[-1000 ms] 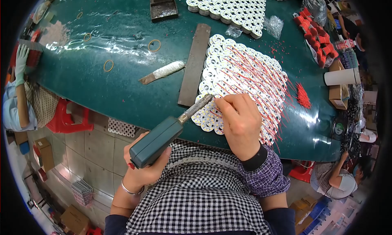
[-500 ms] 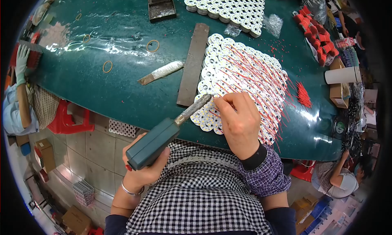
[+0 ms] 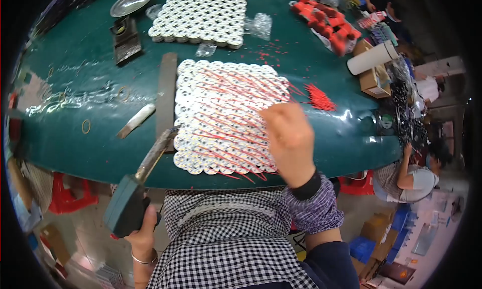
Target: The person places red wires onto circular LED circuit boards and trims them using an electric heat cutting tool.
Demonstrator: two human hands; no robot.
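My left hand (image 3: 143, 230) is wrapped round the handle of a soldering gun (image 3: 126, 202) with a dark green body. The gun's metal tip points up and right, ending at the left edge of a block of round white LED boards (image 3: 187, 96). Many thin red wires (image 3: 221, 119) lie slantwise across these boards. Over the block's right side, my right hand (image 3: 290, 138) is closed and somewhat blurred, fingers curled together. Whatever its fingertips may hold is hidden.
A dark flat bar (image 3: 166, 96) lies along the block's left side, near a whitish stick (image 3: 136, 121). Farther back are a soldering stand (image 3: 126, 42), a metal dish (image 3: 131, 3) and more boards (image 3: 201, 15). A red wire bundle (image 3: 320, 97) lies right, with people beyond.
The view has shifted to the right. My right hand has moved from the block's left part to its right side. The soldering gun has drawn back toward the block's left edge.
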